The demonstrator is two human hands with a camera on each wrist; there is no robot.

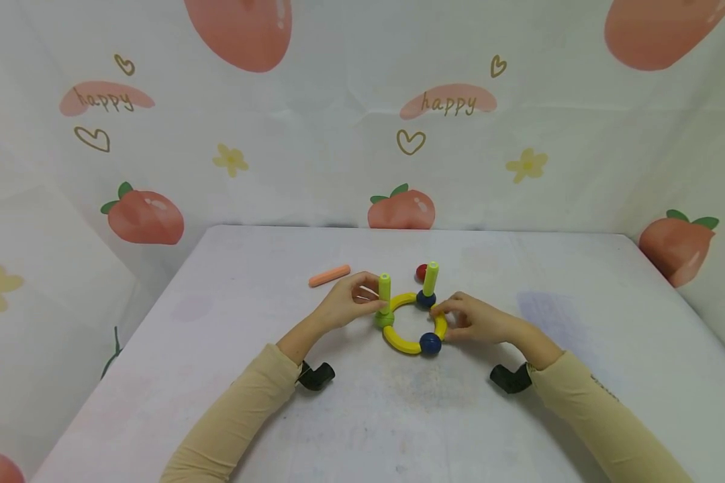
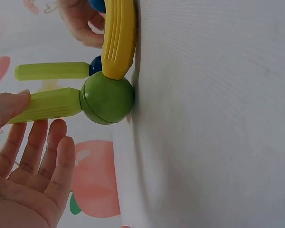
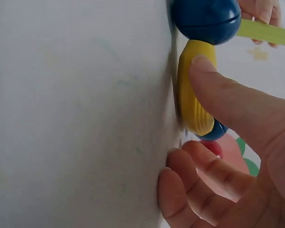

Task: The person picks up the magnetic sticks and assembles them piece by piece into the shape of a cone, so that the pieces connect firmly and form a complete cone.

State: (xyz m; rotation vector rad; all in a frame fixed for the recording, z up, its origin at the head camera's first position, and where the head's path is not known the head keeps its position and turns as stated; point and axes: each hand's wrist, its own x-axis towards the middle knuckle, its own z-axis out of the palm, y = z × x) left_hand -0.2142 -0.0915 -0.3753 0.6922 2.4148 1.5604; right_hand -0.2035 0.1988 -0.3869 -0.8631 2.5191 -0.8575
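Observation:
A ring of yellow curved sticks and balls lies on the table. Its left joint is a green ball, carrying an upright lime-green stick. My left hand pinches that stick between thumb and fingers. On the ring's right side, my right hand grips a yellow curved stick, its thumb lying along it. One dark blue ball forms the near joint. The far joint is another dark blue ball with a second lime-green stick standing on it.
Behind the far joint sits a red ball, partly hidden. An orange straight stick lies beyond my left hand. Black wrist-worn devices hang under both sleeves. A patterned cloth backdrop rises behind the white table.

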